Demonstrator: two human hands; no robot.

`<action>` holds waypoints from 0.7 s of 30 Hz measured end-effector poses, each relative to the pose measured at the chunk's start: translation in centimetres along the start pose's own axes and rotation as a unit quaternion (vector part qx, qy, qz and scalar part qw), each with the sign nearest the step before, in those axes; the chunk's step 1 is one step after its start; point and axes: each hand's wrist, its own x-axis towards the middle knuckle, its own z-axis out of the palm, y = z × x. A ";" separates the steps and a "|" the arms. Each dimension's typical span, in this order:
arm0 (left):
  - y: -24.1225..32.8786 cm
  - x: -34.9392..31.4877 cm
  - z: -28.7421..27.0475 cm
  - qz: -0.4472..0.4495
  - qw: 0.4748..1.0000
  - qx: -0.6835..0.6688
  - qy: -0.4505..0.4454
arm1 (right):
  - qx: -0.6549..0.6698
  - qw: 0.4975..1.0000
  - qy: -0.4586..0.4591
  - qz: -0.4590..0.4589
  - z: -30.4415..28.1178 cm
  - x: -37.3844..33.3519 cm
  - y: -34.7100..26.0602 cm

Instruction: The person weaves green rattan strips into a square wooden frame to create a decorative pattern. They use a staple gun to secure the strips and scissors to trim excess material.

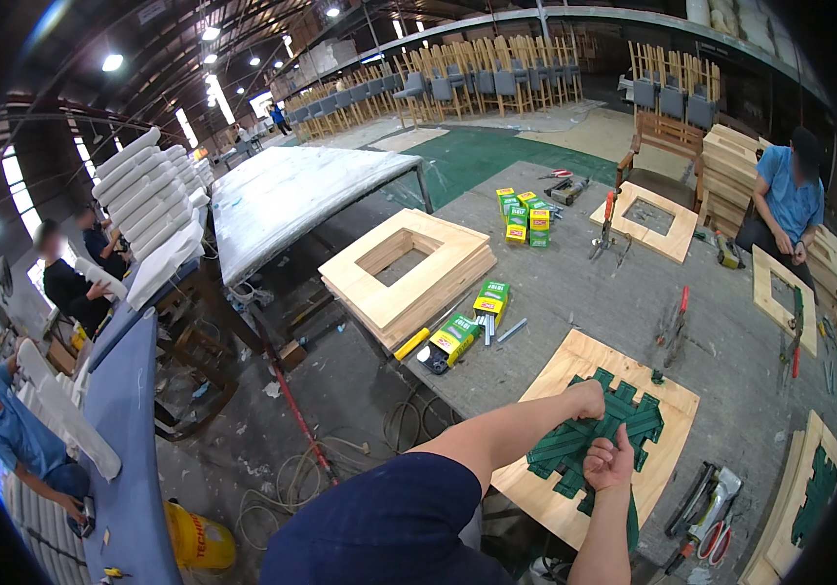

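A square plywood frame (667, 395) lies at the table's near edge in front of me. Dark green webbing straps (644, 421) are woven criss-cross over its middle, with short ends sticking out around the weave. My left hand (589, 398) is closed in a fist over the far part of the weave, at a strap; its fingertips are hidden. Nearer to me, my right hand (610, 461) has curled fingers and a raised thumb, closed on a green strap. A loose length of strap (633, 526) hangs beside my right forearm.
Stacked plywood frames (408, 263) stand left of the work, beside green-yellow staple boxes (455, 334) and a yellow-handled tool (412, 343). A staple gun (716, 502) and red-handled scissors (715, 542) lie to the right. A co-worker (791, 190) sits across at the far right.
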 end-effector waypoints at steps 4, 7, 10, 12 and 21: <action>1.1 -0.6 0.4 0.014 0.999 0.010 0.050 | 0.040 0.986 0.067 -0.149 1.6 0.4 1.8; 0.5 -0.9 0.8 0.038 0.995 0.030 0.087 | -0.061 0.952 0.173 -0.246 3.2 -0.9 5.7; -2.1 -1.1 1.2 0.076 0.986 0.021 0.150 | -0.379 0.829 0.225 -0.346 3.1 -6.9 8.1; -1.1 -1.2 1.4 0.078 0.988 -0.057 0.120 | -0.574 0.602 0.301 -0.466 0.4 -12.2 6.4; 1.1 -0.1 -1.4 0.148 0.982 0.030 0.109 | -0.739 0.310 0.427 -0.418 -6.0 -19.6 6.2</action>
